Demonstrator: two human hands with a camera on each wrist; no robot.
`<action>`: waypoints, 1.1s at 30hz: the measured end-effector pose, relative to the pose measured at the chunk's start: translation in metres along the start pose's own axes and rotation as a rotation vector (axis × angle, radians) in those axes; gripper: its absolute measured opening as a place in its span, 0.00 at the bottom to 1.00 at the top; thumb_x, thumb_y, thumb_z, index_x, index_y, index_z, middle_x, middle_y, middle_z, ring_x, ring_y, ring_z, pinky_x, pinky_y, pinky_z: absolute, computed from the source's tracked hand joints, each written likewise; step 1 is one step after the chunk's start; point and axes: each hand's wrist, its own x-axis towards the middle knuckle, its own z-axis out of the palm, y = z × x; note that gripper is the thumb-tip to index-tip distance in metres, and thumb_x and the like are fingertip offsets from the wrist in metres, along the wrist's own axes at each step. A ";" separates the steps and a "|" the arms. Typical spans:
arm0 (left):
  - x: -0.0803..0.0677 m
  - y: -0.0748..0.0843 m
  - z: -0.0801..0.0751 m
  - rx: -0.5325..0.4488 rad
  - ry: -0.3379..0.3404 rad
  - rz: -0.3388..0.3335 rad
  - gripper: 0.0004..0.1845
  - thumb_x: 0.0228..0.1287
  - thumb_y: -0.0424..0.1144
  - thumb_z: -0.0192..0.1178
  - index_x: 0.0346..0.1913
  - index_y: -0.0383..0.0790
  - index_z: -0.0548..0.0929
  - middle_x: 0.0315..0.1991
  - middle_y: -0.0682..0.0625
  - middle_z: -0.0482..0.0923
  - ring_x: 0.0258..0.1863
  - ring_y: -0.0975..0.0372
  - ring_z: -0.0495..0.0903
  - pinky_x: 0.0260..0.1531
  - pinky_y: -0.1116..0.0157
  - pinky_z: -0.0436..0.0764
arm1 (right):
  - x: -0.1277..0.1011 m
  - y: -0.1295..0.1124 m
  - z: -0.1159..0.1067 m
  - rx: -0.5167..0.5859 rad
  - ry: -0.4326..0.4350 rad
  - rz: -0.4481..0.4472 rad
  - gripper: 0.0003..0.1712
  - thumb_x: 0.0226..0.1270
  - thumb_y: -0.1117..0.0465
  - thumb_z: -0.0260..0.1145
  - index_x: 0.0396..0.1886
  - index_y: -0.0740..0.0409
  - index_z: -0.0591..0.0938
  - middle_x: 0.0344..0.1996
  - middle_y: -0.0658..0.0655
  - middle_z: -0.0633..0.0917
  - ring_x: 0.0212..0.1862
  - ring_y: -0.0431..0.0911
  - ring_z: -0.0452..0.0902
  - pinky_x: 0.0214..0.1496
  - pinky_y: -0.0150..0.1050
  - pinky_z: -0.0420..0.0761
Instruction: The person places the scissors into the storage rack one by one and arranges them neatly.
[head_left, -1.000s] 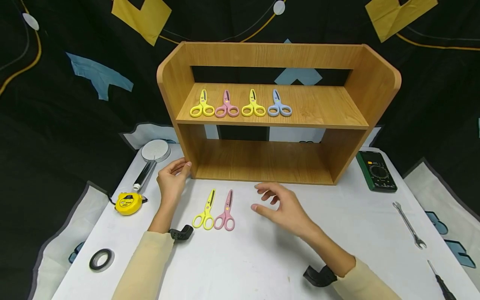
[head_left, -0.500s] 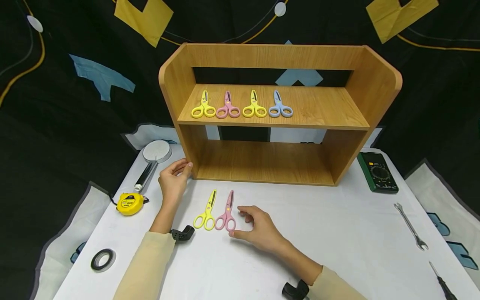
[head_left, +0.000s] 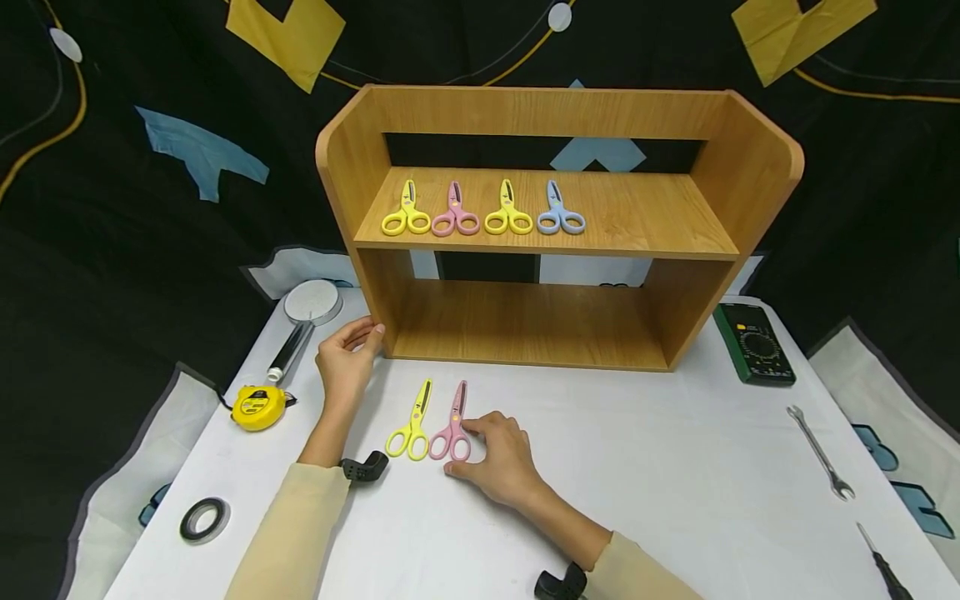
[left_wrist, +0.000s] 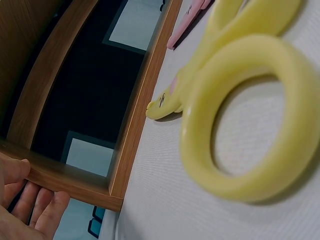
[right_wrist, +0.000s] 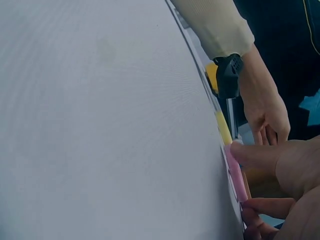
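The right hand (head_left: 497,457) has its grip on the pink scissors (head_left: 452,427), thumb and fingertips (right_wrist: 245,154) curled against the handle rings, with the scissors lying flat on the white surface (head_left: 600,467) toward its middle, just in front of the wooden shelf (head_left: 558,225). The yellow scissors (head_left: 411,425) lie just beside them on the left, blades pointing at the shelf. The left hand (head_left: 345,357) holds the shelf's lower front left corner, fingers curled round the edge. Four more scissors (head_left: 483,210) sit in a row on the upper board. A tape measure (head_left: 257,407) lies near the surface's left edge, a wrench (head_left: 819,452) near its right edge.
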 end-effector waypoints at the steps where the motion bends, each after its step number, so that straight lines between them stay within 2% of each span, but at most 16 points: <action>1: 0.000 0.000 0.000 -0.002 0.001 0.001 0.15 0.66 0.45 0.72 0.51 0.43 0.91 0.45 0.44 0.90 0.44 0.63 0.88 0.35 0.80 0.84 | 0.000 0.000 0.000 -0.006 0.003 0.000 0.37 0.47 0.49 0.85 0.58 0.56 0.86 0.49 0.54 0.83 0.49 0.47 0.72 0.47 0.40 0.67; 8: -0.001 0.000 0.000 -0.007 -0.004 0.004 0.15 0.65 0.45 0.72 0.50 0.43 0.91 0.45 0.44 0.91 0.44 0.63 0.88 0.35 0.80 0.84 | 0.001 -0.001 0.000 -0.028 0.008 -0.006 0.30 0.50 0.53 0.84 0.53 0.56 0.88 0.47 0.54 0.83 0.50 0.49 0.74 0.49 0.42 0.71; 12: -0.001 -0.001 0.000 -0.003 -0.001 0.004 0.14 0.65 0.45 0.72 0.50 0.43 0.91 0.45 0.44 0.91 0.43 0.64 0.88 0.34 0.80 0.84 | 0.002 -0.001 -0.006 -0.001 0.009 -0.010 0.24 0.52 0.57 0.81 0.49 0.58 0.88 0.42 0.54 0.85 0.47 0.47 0.76 0.48 0.42 0.75; 17: -0.001 -0.001 0.000 0.007 0.010 0.014 0.14 0.65 0.45 0.73 0.50 0.44 0.91 0.44 0.45 0.91 0.42 0.68 0.88 0.34 0.80 0.83 | 0.005 0.000 -0.021 0.156 -0.031 0.010 0.21 0.57 0.65 0.73 0.51 0.64 0.85 0.31 0.51 0.85 0.34 0.39 0.77 0.35 0.30 0.78; 20: -0.001 -0.001 0.000 0.011 0.017 0.014 0.13 0.65 0.45 0.73 0.50 0.45 0.91 0.44 0.47 0.91 0.42 0.69 0.88 0.35 0.80 0.83 | 0.005 0.002 -0.034 0.259 -0.067 0.021 0.20 0.60 0.69 0.70 0.54 0.68 0.84 0.29 0.51 0.86 0.30 0.36 0.78 0.31 0.26 0.80; 26: -0.001 -0.002 0.001 0.010 0.015 0.010 0.14 0.65 0.45 0.72 0.51 0.44 0.91 0.44 0.47 0.91 0.44 0.66 0.88 0.36 0.80 0.84 | -0.005 -0.005 -0.078 0.350 -0.098 0.045 0.21 0.62 0.70 0.71 0.56 0.66 0.84 0.33 0.54 0.88 0.33 0.41 0.81 0.33 0.28 0.81; 30: 0.000 -0.003 0.001 0.012 0.017 0.009 0.14 0.65 0.45 0.72 0.50 0.45 0.91 0.44 0.47 0.91 0.42 0.68 0.88 0.35 0.80 0.84 | -0.014 -0.016 -0.122 0.365 -0.086 0.012 0.22 0.63 0.68 0.73 0.58 0.63 0.84 0.35 0.55 0.89 0.36 0.43 0.82 0.38 0.30 0.83; 33: 0.000 -0.002 0.001 0.003 0.018 0.007 0.13 0.65 0.44 0.73 0.50 0.44 0.91 0.44 0.46 0.91 0.41 0.71 0.87 0.35 0.80 0.84 | -0.019 -0.026 -0.163 0.365 -0.066 -0.029 0.22 0.65 0.67 0.74 0.59 0.61 0.84 0.37 0.56 0.89 0.38 0.45 0.83 0.42 0.32 0.85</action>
